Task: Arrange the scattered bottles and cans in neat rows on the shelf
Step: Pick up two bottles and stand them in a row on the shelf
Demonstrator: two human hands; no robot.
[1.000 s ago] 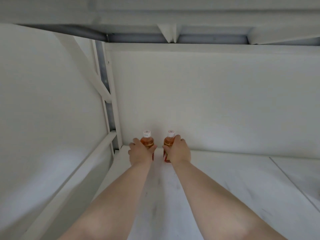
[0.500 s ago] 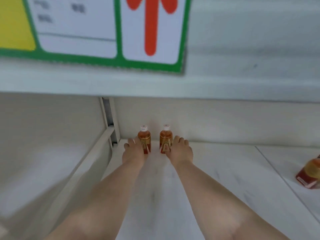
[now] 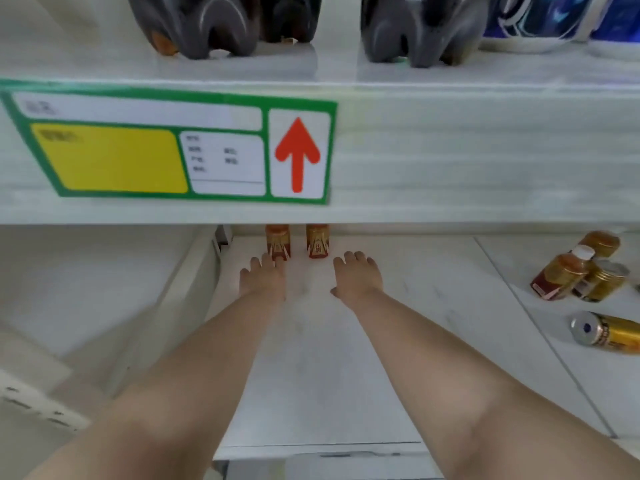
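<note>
1. Two amber bottles, one on the left (image 3: pixel 277 241) and one on the right (image 3: pixel 317 241), stand upright side by side at the back of the shelf (image 3: pixel 311 375), tops hidden by the shelf above.
2. Left hand (image 3: pixel 263 277) is spread and empty, fingertips just at the left bottle's base.
3. Right hand (image 3: pixel 356 275) is spread and empty, just beside the right bottle.
4. Far right: a tipped bottle (image 3: pixel 559 273) leans among gold cans (image 3: pixel 604 280); another can (image 3: pixel 606 332) lies flat.

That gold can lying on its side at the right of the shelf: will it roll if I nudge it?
Probably. The gold can lies on its round side on the smooth white shelf, nothing touching it. Its metal wall looks rigid but may feel slippery.
</note>
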